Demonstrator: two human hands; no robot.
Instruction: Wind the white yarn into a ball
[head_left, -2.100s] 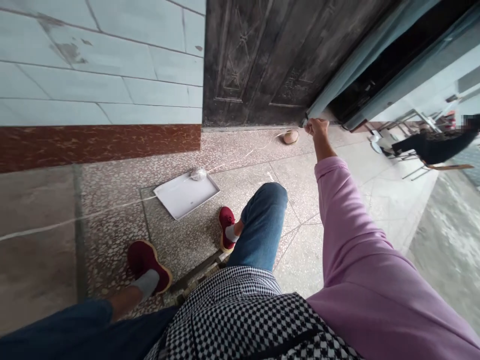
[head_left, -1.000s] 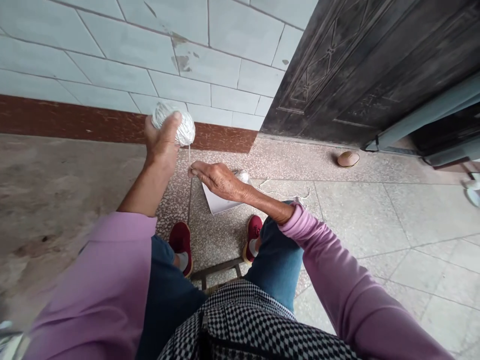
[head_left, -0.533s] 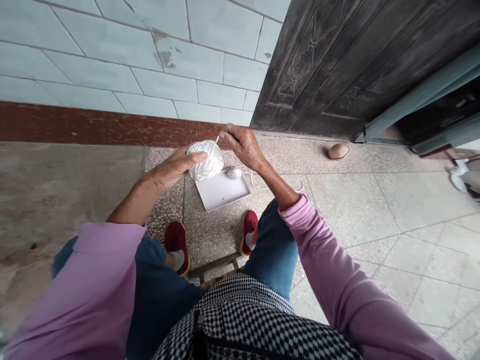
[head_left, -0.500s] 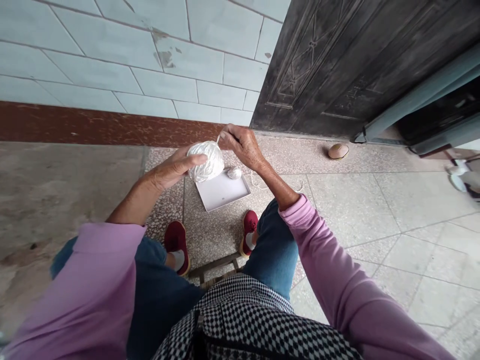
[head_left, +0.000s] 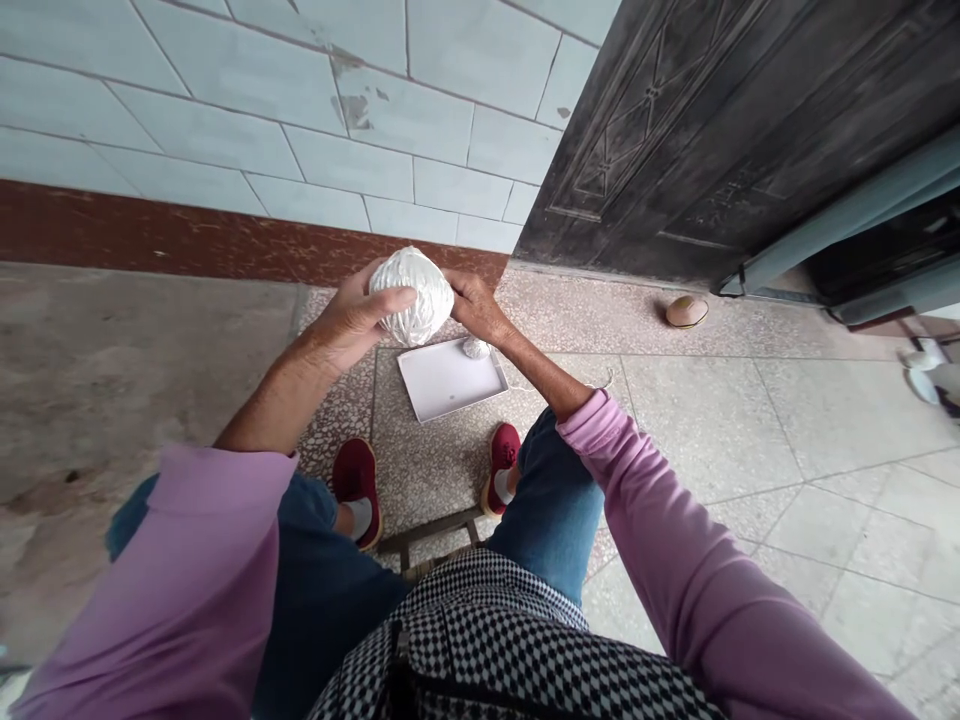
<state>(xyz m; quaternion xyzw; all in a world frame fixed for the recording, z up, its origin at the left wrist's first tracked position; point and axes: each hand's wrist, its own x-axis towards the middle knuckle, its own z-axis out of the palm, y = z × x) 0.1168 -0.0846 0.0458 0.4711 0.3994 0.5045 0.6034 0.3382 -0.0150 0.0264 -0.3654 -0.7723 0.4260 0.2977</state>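
A large ball of white yarn (head_left: 429,298) is held up in front of the wall base. My left hand (head_left: 346,320) grips it from the left, thumb laid across its near face. Against the ball's right side is my right hand (head_left: 477,306), its fingers curled and partly hidden behind the ball. Half a second ago those fingers pinched the yarn's strand; the strand at the fingertips is hidden now. Below the hands, a shallow white box lid (head_left: 442,390) lies on the floor with a small whitish ball (head_left: 475,348) at its far right corner.
A loose white strand (head_left: 601,384) trails on the floor past my right forearm. By the dark door (head_left: 645,170) sits a rounded tan object (head_left: 686,312). The tiled wall (head_left: 300,100) rises ahead. My red shoes (head_left: 355,485) flank the area below the lid.
My right hand has moved down and round to the ball's right side, from above it where it pulled the strand. The ball has turned and risen slightly in my left hand.
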